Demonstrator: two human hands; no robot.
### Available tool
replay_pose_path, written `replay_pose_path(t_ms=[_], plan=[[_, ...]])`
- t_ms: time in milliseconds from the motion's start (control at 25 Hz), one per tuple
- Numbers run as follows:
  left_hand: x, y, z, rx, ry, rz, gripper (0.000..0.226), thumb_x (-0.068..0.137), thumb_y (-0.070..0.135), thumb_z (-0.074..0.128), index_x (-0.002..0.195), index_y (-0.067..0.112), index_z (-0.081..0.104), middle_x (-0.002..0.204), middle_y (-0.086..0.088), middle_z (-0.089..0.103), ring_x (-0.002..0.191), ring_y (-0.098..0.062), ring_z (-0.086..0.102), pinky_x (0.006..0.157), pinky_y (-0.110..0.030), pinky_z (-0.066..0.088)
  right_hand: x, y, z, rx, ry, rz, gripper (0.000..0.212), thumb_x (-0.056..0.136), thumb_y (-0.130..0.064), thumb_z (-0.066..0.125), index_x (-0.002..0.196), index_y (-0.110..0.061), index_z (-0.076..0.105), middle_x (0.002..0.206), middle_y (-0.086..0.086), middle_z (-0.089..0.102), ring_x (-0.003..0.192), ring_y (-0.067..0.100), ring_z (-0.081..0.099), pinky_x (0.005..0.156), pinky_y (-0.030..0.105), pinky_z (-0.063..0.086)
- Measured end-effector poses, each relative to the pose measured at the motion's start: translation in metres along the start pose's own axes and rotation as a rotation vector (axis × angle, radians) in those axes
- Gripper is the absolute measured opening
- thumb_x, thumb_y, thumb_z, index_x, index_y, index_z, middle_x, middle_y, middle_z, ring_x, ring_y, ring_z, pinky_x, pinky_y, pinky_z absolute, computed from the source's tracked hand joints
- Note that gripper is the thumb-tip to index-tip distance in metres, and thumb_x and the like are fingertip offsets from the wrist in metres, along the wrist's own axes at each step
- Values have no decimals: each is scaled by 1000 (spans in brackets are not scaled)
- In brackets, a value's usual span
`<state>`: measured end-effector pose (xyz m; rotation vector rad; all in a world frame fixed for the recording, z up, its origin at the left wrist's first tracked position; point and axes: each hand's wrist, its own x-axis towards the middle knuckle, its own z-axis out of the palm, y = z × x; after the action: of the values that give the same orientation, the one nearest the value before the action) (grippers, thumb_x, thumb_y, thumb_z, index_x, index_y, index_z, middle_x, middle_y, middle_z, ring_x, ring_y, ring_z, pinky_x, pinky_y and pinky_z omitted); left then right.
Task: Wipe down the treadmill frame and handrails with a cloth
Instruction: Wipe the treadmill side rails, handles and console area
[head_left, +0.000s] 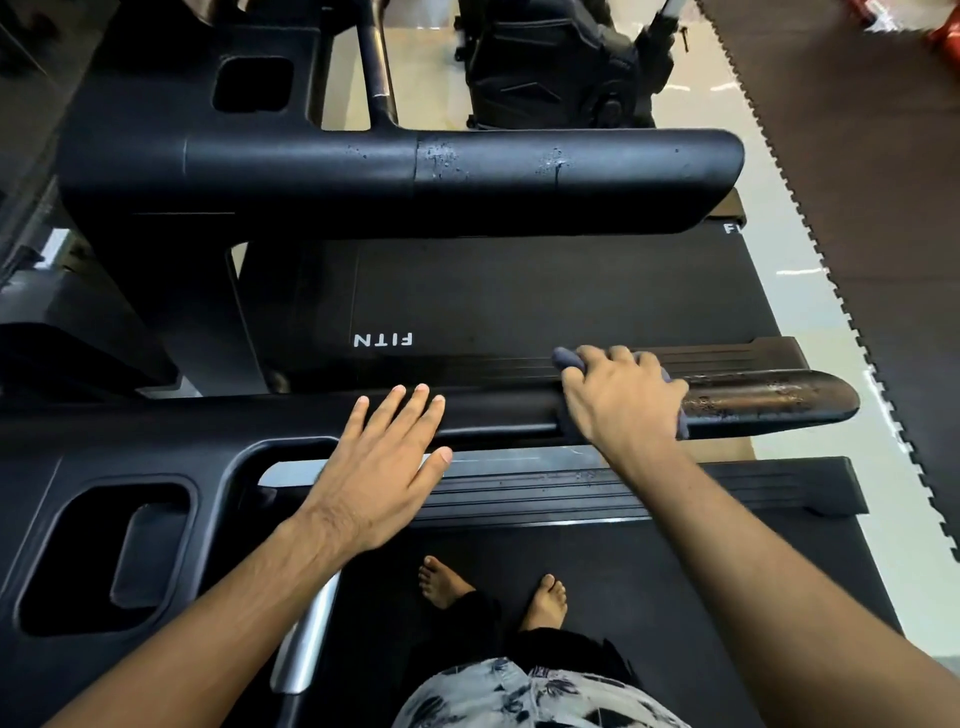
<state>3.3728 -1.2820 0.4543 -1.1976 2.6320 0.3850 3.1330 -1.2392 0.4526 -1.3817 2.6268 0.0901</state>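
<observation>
Cloth gripped by right hand round handrail near end; left hand flat, fingers straight

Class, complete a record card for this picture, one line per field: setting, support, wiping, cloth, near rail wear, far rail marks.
setting: person stands barefoot on a treadmill belt; another treadmill alongside
support: left hand lies flat on the near handrail, fingers straight
wiping: right hand grips the cloth round that handrail
cloth: grey-blue, bunched
near rail wear: scuffed patches at its end, past the right hand
far rail marks: far handrail shows pale specks on top
</observation>
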Motion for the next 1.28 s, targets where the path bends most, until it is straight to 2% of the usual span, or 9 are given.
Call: replay_pose_path(t_ms=[200, 360, 520, 680, 840, 960, 1000, 1120, 1280], plan=[[4, 7, 2, 14, -9, -1, 75, 89, 59, -4, 156, 24, 2, 164, 3, 0, 151, -15, -6, 122, -44, -2, -32, -10, 16, -100, 59, -464, 46, 93, -44, 30, 134, -30, 49, 130, 1, 57, 119, 29, 53, 83, 50, 44], [8, 13, 0, -1, -13, 8, 78, 87, 61, -6, 156, 24, 3, 164, 3, 2, 151, -14, -5, 122, -43, -2, 0, 19, 5, -64, 108, -8, 35, 94, -41, 31, 115, -30, 57, 116, 0, 62, 111, 30, 54, 85, 49, 40], [14, 25, -3, -13, -23, 37, 80, 85, 60, -8, 156, 24, 3, 164, 4, 0, 150, -14, -6, 122, -42, -3, -24, 14, 17, -87, 41, -447, 51, 92, -45, 25, 134, -32, 50, 133, -1, 57, 122, 27, 52, 85, 49, 44], [20, 35, -2, -8, -28, 73, 78, 87, 60, -6, 156, 24, 2, 164, 5, -1, 150, -13, -6, 123, -41, -2, 16, 52, 1, -49, 55, 66, 43, 94, -44, 25, 119, -32, 57, 121, -1, 60, 118, 28, 51, 90, 50, 39], [25, 48, -1, -14, -23, 82, 79, 87, 60, -5, 156, 24, 5, 164, 4, 2, 151, -15, -4, 122, -44, 0, -9, 48, 11, -85, 32, -338, 52, 91, -45, 21, 132, -33, 51, 131, -3, 58, 123, 25, 50, 89, 49, 42], [26, 54, -3, -28, -29, 83, 80, 86, 61, -6, 156, 24, 4, 164, 4, 2, 151, -14, -4, 123, -44, 0, 22, 83, -4, -19, 32, 123, 39, 96, -43, 29, 119, -31, 58, 124, -2, 60, 121, 27, 50, 92, 50, 39], [27, 57, -3, -28, -28, 83, 80, 86, 61, -6, 156, 24, 4, 164, 4, 2, 151, -15, -4, 122, -45, 0, 18, 74, 3, -54, 75, 87, 37, 96, -43, 30, 118, -31, 57, 123, -2, 60, 119, 28, 50, 91, 49, 38], [33, 62, 0, -7, -24, 79, 79, 87, 61, -6, 156, 24, 3, 164, 4, 2, 151, -15, -3, 122, -45, 1, -14, 66, 13, -78, 64, -335, 47, 93, -45, 27, 132, -34, 50, 133, -4, 56, 123, 25, 50, 86, 47, 42], [41, 69, 3, 17, -42, 86, 75, 90, 61, -4, 155, 26, -1, 164, 5, -2, 150, -13, -7, 122, -45, 2, 32, 118, -5, -23, 16, 165, 39, 97, -43, 29, 122, -32, 57, 127, -2, 58, 123, 28, 48, 87, 49, 39]])
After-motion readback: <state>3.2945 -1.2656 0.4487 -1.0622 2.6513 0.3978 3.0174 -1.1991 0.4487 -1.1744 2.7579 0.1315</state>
